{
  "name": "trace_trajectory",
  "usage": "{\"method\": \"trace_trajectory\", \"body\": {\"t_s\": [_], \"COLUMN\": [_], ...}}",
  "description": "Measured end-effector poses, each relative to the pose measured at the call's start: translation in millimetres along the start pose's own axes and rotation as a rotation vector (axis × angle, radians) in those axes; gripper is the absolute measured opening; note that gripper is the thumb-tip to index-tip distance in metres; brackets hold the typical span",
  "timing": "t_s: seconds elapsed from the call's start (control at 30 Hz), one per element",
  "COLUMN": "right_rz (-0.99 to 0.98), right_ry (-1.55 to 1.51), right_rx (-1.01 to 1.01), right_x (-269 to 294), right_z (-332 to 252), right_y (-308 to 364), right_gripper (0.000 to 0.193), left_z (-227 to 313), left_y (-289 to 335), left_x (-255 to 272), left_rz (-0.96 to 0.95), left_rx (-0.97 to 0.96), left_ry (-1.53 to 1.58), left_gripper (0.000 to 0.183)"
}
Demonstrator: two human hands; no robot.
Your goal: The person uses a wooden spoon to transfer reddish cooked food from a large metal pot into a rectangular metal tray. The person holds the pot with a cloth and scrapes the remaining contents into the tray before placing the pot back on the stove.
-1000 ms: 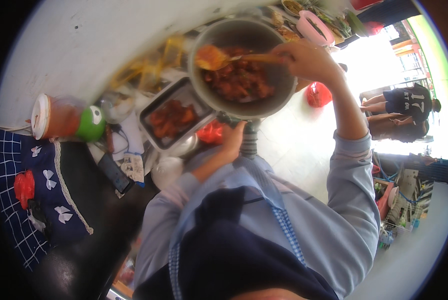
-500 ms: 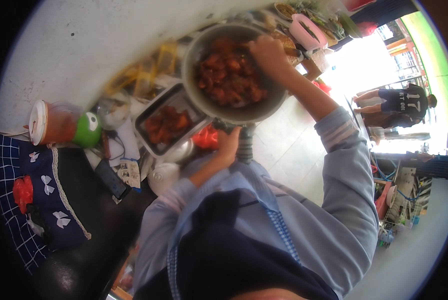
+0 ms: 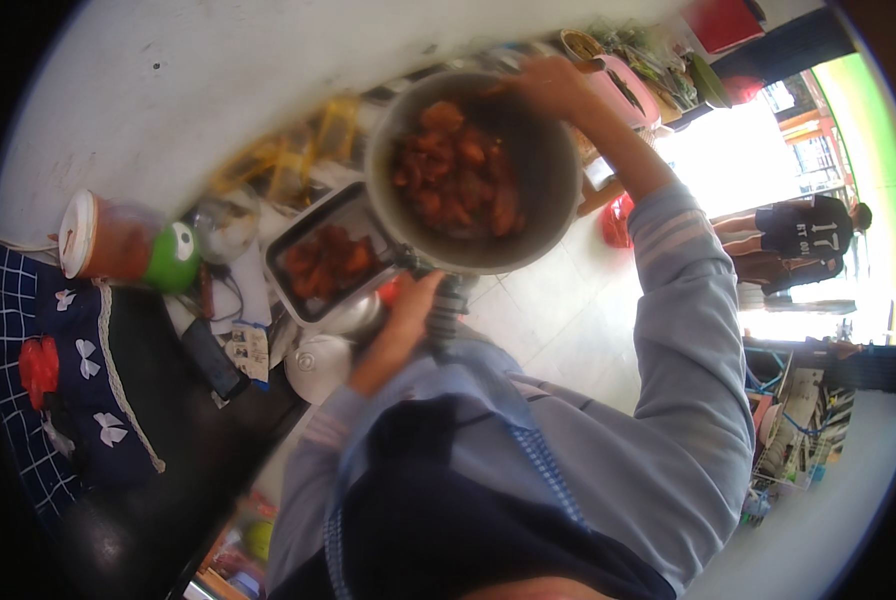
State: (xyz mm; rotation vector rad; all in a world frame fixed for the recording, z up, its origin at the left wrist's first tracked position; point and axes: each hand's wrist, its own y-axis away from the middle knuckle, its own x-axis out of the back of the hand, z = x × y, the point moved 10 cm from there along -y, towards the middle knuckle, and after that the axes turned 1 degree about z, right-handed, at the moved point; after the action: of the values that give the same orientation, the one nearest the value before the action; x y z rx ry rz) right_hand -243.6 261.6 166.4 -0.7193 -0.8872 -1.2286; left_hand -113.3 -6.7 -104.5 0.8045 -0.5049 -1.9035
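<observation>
My left hand point(image 3: 408, 315) is closed round the dark ribbed handle point(image 3: 446, 308) of a deep grey pan point(image 3: 558, 215). Glazed red-brown food pieces point(image 3: 458, 175), which look like meat, lie in the pan. At its far right rim is my right hand point(image 3: 548, 88), blurred and closed on a brown-handled utensil; the hand hides most of it, so its kind is unclear. Left of the pan, and partly under its rim, stands a rectangular metal tray point(image 3: 288, 285) holding more pieces point(image 3: 328, 262) of the same food.
A phone point(image 3: 214, 358) lies on the black counter point(image 3: 198, 430) at left, near a red-brown tub point(image 3: 113, 240) and a green container point(image 3: 172, 258). A white round-lidded pot point(image 3: 318, 368) is below the tray. Far right are a pink container point(image 3: 630, 90) and two people point(image 3: 808, 230).
The pan has swung slightly, its handle moving left with my left hand. Food inside has shifted, baring more of the pan's right side. My right hand has moved slightly at the rim.
</observation>
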Motion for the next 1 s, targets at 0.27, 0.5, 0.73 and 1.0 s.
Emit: {"method": "trace_trajectory", "body": {"t_s": [0.27,0.5,0.73,1.0], "right_rz": [-0.281,-0.246,-0.392,-0.363], "right_ry": [-0.260,-0.350,-0.399,-0.340], "right_rx": [0.071,0.179,0.131,0.115], "right_x": [-66,-72,-69,-51], "right_z": [14,49,77,95], "right_y": [-4,-26,-32,-35], "right_gripper": [0.029,0.031,0.030,0.028], "left_z": [31,42,37,40], "left_y": [-3,5,10,16], "left_x": [19,17,24,9], "left_rz": [-0.012,0.010,0.149,0.064], "left_rx": [-0.005,-0.013,0.007,-0.053], "left_ry": [-0.161,-0.153,-0.127,-0.120], "left_gripper": [0.047,0.046,0.037,0.033]}}
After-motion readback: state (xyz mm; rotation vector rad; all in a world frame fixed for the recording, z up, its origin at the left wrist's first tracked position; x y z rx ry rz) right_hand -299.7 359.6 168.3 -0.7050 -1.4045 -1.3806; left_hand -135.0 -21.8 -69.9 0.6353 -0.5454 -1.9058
